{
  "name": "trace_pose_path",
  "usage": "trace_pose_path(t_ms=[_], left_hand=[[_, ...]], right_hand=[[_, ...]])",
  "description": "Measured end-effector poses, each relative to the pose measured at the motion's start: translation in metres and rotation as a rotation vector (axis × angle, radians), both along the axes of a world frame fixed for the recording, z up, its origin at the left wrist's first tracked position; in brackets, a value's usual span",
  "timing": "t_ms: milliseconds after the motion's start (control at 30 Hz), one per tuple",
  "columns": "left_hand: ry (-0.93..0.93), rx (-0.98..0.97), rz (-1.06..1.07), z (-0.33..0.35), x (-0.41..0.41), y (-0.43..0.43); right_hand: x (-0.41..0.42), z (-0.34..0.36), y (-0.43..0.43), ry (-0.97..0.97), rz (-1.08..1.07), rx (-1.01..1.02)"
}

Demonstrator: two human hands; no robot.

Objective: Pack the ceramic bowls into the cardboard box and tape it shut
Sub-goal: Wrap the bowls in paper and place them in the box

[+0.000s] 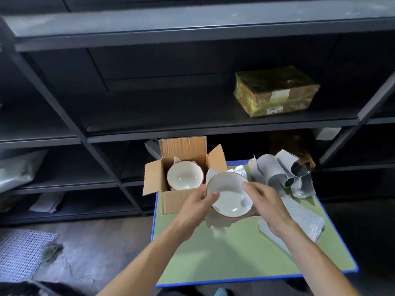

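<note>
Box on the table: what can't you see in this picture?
- Head view: in the cardboard box, the top bowl hides whatever lies beneath it.
- Head view: the underside of the held bowl is hidden by the left hand, right hand and wrapping paper.
- Head view: the parcel label is too small to read.

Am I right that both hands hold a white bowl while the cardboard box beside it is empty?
Not empty: the head view shows a bowl already inside the box. The left hand and right hand do hold the other bowl.
</note>
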State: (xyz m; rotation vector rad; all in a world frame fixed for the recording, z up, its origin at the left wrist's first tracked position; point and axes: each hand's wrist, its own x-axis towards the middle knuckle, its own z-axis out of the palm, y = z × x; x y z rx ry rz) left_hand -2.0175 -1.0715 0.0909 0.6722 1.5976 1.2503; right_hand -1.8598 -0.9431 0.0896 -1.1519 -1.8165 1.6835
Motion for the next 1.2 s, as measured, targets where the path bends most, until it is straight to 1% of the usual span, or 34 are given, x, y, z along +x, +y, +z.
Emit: trace_pose_path(t_ms=[167, 267, 367, 433, 500, 767, 800, 867, 900, 1033, 1200], left_hand=[[0.085, -0.060, 0.065, -0.005, -0.026, -0.010], [0.158, -0.081, 0.123, -0.009, -0.042, -0.013], [0.195, -0.109, 0.172, -0.011, -0.060, -0.015], [0.223, -0.124, 0.190, -0.010, -0.075, -0.016], [0.297, -0.124, 0.193, -0.011, -0.092, -0.014], [0.537, -0.216, 0.052, -0.009, -0.155, 0.009], [0.616, -0.228, 0.031, -0.014, -0.163, 0.014], [0.848, -0.295, -0.031, -0.024, -0.175, 0.025], [0.930, -0.321, -0.050, -0.029, -0.179, 0.029], [1.067, -0.353, -0.086, -0.043, -0.182, 0.038], [1.196, -0.413, -0.183, -0.048, -0.185, 0.045]], right_hand=[[-0.032, 0.001, -0.006, -0.062, 0.035, 0.130], [-0.052, 0.000, -0.008, -0.151, 0.073, 0.223], [-0.073, -0.003, -0.005, -0.226, 0.124, 0.240], [-0.089, -0.002, -0.005, -0.234, 0.187, 0.226], [-0.105, -0.001, -0.004, -0.241, 0.216, 0.209], [-0.163, -0.009, 0.001, -0.418, 0.156, 0.235], [-0.169, -0.013, 0.002, -0.431, 0.151, 0.220], [-0.176, -0.019, 0.004, -0.461, 0.145, 0.212], [-0.179, -0.023, 0.005, -0.483, 0.141, 0.214], [-0.183, -0.032, 0.005, -0.578, 0.115, 0.262], [-0.188, -0.041, 0.005, -0.708, 0.140, 0.322]])
